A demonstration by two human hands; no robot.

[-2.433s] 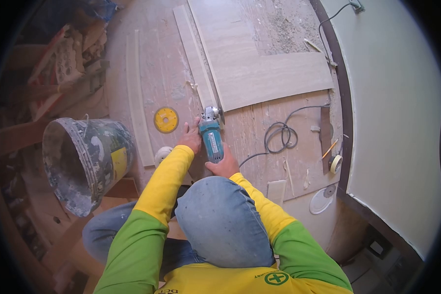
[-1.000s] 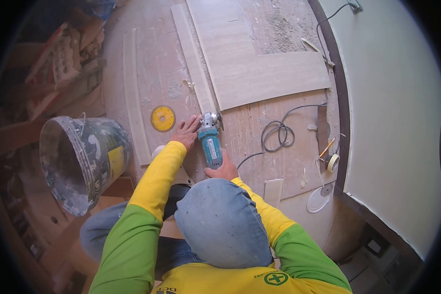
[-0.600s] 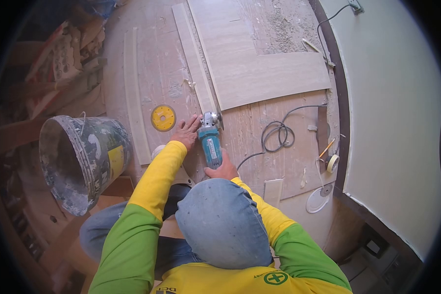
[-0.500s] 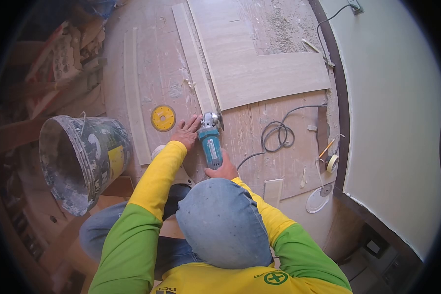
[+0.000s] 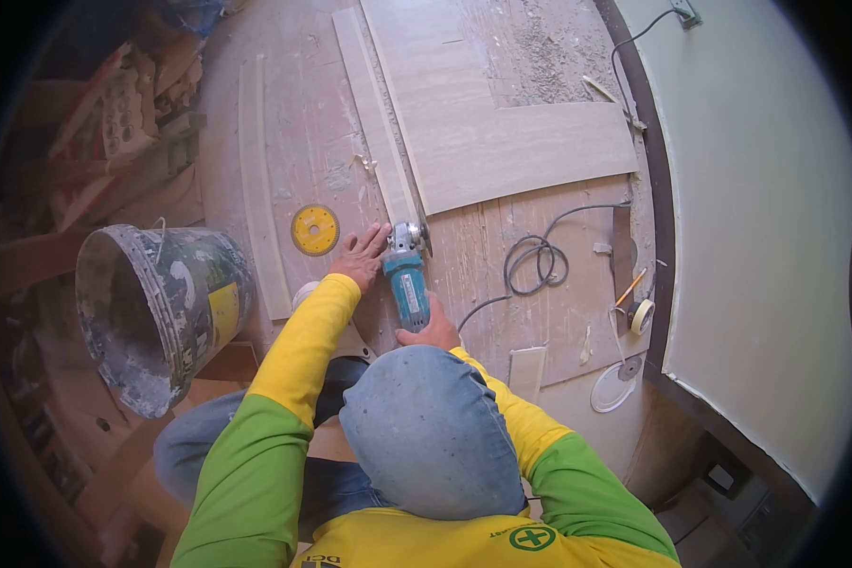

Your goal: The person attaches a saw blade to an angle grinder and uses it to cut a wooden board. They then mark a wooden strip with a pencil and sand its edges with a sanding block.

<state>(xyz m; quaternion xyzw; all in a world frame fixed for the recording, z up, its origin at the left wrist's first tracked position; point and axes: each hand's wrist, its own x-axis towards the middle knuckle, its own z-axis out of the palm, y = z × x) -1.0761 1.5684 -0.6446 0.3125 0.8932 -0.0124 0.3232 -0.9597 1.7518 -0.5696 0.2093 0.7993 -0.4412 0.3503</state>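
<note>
A teal angle grinder lies on the floor between my hands, its metal head and disc at the near end of a narrow tile strip. My right hand is wrapped round the rear of the grinder body. My left hand lies with fingers spread beside the grinder head, its fingertips at the strip's end. Left of that hand a yellow cutting disc rests flat on the floor. Right of the strip, across a thin gap, is a large L-shaped tile.
A dirty bucket lies tilted at left, near another long strip. The grinder's cable coils at right. A pencil, a tape roll and a white lid are near the wall.
</note>
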